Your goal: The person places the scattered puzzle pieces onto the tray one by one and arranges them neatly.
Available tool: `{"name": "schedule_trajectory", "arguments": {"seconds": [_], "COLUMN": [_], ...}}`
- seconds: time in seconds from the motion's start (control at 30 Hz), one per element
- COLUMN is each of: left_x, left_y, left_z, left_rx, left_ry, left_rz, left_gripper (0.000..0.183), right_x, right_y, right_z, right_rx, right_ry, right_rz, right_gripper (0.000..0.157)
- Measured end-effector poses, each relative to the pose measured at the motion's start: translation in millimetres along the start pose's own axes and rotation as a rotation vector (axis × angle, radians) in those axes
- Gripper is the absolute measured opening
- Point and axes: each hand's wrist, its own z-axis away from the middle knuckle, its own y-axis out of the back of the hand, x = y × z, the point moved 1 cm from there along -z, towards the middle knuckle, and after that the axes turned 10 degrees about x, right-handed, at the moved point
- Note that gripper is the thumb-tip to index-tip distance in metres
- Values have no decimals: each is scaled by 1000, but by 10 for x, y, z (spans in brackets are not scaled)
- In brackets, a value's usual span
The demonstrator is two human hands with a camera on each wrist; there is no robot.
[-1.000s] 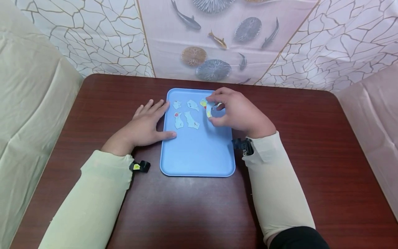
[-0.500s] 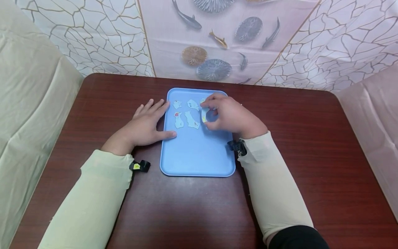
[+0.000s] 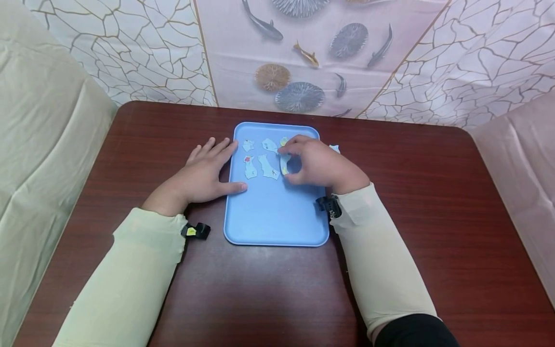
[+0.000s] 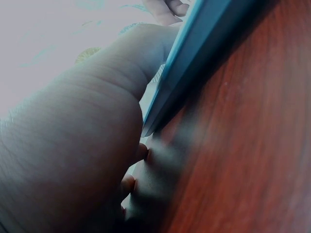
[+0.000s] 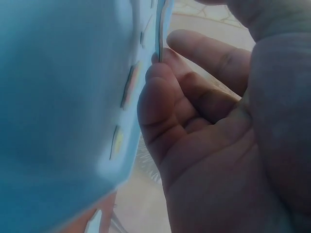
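Observation:
My right hand (image 3: 318,161) pinches a curved light-blue puzzle piece (image 3: 284,166) with a yellow patch, thumb at its near end and fingers at its far end. It is over the blue tray (image 3: 277,217), just right of a tall piece (image 3: 268,168). In the right wrist view only the thin edge of the held piece (image 5: 163,29) shows. My left hand (image 3: 204,176) lies with spread fingers at the tray's left side, its thumb over the rim. More pieces lie on the tray, including one with a red mark (image 3: 250,168) and a yellow-marked one (image 3: 284,141), partly hidden.
The tray rests on a dark red-brown wooden table (image 3: 433,217). Beyond its right edge another light-blue piece (image 3: 335,148) lies on the table, partly behind my right hand. A patterned cloth (image 3: 234,91) hangs behind the table's far edge.
My right hand has moved left and slightly nearer with the curved piece, coming close to the tall piece. The piece right of the tray has come into sight. My left hand stays put.

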Motion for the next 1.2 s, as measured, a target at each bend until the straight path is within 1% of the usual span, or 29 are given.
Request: {"name": "schedule_trajectory", "arguments": {"seconds": [0.47,1.2], "left_x": [8,14], "left_y": [3,8], "left_z": [-4,6], "left_rx": [3,3], "left_ry": [-2,0], "left_rz": [-4,-4], "left_gripper": [118,119], "right_x": [13,6], "right_y": [-33,-67], "right_z": [-9,-13], "right_rx": [-39,-65], "right_ry": [-36,-62], "right_rz": [10,22], "right_gripper": [66,70]}}
